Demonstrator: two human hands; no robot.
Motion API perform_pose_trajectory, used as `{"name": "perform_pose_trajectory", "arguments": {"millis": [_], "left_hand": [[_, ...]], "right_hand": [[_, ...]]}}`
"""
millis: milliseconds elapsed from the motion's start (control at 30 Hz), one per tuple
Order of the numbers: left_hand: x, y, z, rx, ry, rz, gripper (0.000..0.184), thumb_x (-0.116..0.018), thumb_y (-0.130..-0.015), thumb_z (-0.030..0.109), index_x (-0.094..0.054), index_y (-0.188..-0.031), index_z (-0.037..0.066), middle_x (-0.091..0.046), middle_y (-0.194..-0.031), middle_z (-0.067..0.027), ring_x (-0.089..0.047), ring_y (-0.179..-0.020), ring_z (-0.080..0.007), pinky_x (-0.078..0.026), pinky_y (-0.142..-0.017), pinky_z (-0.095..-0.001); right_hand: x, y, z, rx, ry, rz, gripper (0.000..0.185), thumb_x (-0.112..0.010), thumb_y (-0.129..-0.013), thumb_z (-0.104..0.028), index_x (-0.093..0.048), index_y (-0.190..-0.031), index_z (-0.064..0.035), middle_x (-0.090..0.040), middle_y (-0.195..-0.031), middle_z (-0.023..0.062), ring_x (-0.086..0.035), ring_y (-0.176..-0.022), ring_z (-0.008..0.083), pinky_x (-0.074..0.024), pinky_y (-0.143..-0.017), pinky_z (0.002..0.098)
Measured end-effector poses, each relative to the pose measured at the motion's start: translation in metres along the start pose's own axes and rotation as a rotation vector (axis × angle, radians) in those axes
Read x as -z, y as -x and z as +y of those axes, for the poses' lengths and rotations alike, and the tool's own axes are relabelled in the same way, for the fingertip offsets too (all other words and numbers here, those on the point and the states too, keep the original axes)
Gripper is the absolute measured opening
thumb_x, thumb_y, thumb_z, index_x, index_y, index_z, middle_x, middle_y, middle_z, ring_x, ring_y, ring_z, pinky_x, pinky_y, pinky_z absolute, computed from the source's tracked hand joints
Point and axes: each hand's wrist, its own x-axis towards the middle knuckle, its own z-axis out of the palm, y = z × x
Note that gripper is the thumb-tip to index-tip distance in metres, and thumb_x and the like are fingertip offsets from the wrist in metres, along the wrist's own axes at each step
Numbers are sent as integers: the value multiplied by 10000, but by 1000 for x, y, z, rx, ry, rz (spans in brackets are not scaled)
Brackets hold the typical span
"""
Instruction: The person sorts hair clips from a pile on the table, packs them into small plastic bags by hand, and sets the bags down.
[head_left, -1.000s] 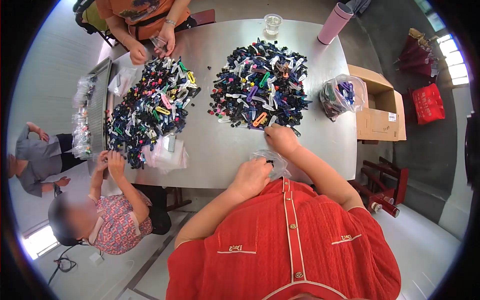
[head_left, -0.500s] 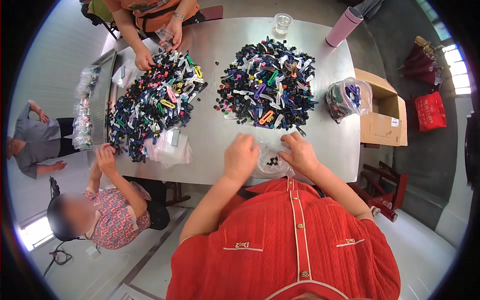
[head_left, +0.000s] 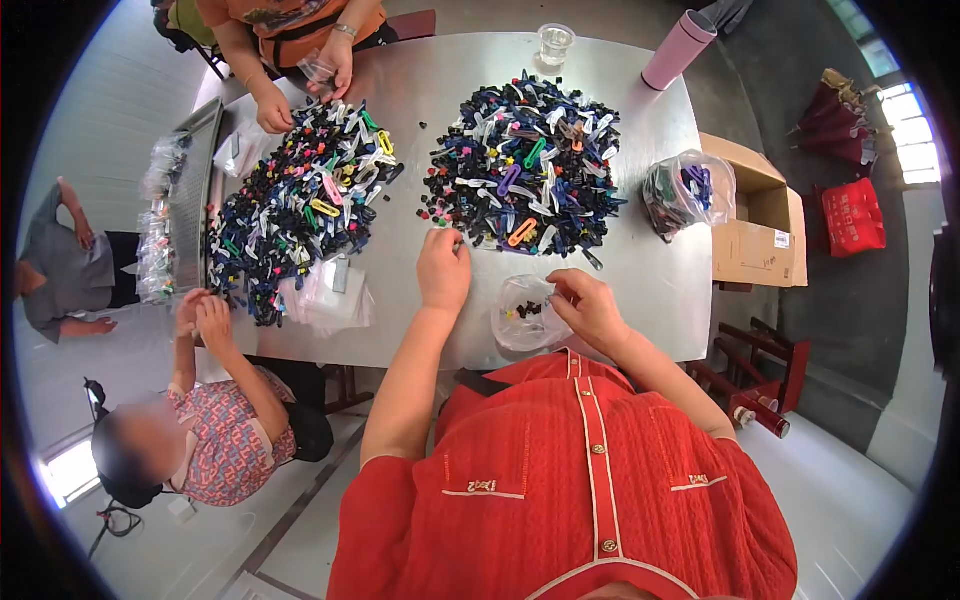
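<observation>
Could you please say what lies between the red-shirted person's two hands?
In the head view, a clear plastic bag holding small dark pieces lies between the left hand and the right hand; bare metal tabletop separates it from the left.

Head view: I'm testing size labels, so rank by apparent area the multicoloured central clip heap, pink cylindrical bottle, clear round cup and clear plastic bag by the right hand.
Multicoloured central clip heap
Clear plastic bag
Pink cylindrical bottle
Clear round cup
Nearness may enlarge the bag.

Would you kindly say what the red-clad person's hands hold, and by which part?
The right hand holds the clear plastic bag by its right rim. Whether the left hand, at the hair clip pile, holds anything cannot be told.
</observation>
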Motion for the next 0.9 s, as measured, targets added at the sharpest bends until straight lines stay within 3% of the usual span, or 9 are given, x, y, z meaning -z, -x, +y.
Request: {"name": "perform_pose_trajectory", "arguments": {"millis": [100, 167, 267, 333, 467, 533, 600, 700, 900], "left_hand": [[54, 13, 80, -87, 142, -7, 128, -677, -775, 23, -586, -864, 42, -573, -860, -121, -609, -776, -303, -497, -684, -397], [59, 32, 101, -200, 154, -27, 161, -701, -761, 38, -578, -866, 41, -566, -852, -109, -604, -764, -286, -492, -670, -383], [56, 42, 114, -360, 75, -303, 226, -722, -736, 51, -580, -912, 52, -586, -888, -110, -604, -795, -315, -499, -667, -400], [56, 37, 118, -303, -84, 26, 333, -757, -709, 90, -566, -978, 46, -585, -893, -100, -605, -793, -322, -501, -688, -441], [30, 29, 99, -139, -90, -68, 339, -741, -715, 91, -563, -1001, 52, -604, -919, -122, -617, -835, -363, -504, -717, -477], [13, 35, 87, -16, -137, -376, 286, -697, -739, 69, -564, -991, 51, -626, -895, -139, -628, -836, -385, -503, -708, -480], [10, 36, 87, -5, -156, -380, 253, -667, -751, 51, -566, -983, 53, -634, -877, -150, -633, -826, -392, -502, -700, -485], [27, 35, 94, 0, -175, -351, 207, -612, -771, 20, -571, -971, 55, -644, -847, -162, -637, -799, -400, -502, -685, -490], [62, 34, 112, 26, -155, -304, 193, -606, -776, 15, -573, -963, 52, -654, -867, -152, -639, -818, -405, -499, -692, -497]], "right_hand": [[-2, 2, 5, 8, 12, 30, 257, -688, -835, -48, -641, -1087, -36, -626, -808, 90, -601, -655, 167, -506, -623, 311], [-6, 2, 10, 64, 56, 64, 252, -651, -839, -70, -632, -1090, -53, -632, -837, 134, -642, -723, 301, -524, -665, 389], [-3, 2, 3, 88, 100, 43, 244, -631, -847, -63, -630, -1091, -59, -636, -866, 147, -647, -767, 329, -522, -687, 413], [0, 3, 0, 83, 97, 42, 227, -619, -851, -51, -631, -1077, -54, -630, -864, 148, -645, -797, 340, -515, -695, 420], [1, 2, -12, 75, 246, 31, 428, -640, -837, -99, -544, -1253, -83, -632, -935, 146, -650, -820, 361, -529, -706, 435], [2, 2, -20, 8, 308, 45, 523, -650, -825, -114, -499, -1326, -97, -630, -976, 143, -651, -824, 366, -533, -706, 442], [4, 1, -23, -226, 541, -169, 677, -661, -793, -129, -407, -1421, -126, -612, -1075, 158, -655, -835, 383, -536, -709, 474], [9, 4, -13, -245, 574, -130, 703, -652, -769, -98, -411, -1427, -145, -605, -1090, 176, -659, -840, 388, -529, -697, 488], [22, 13, -38, -112, 341, -16, 661, -573, -741, 3, -463, -1380, -128, -601, -866, 132, -624, -696, 330, -518, -651, 426]]}}
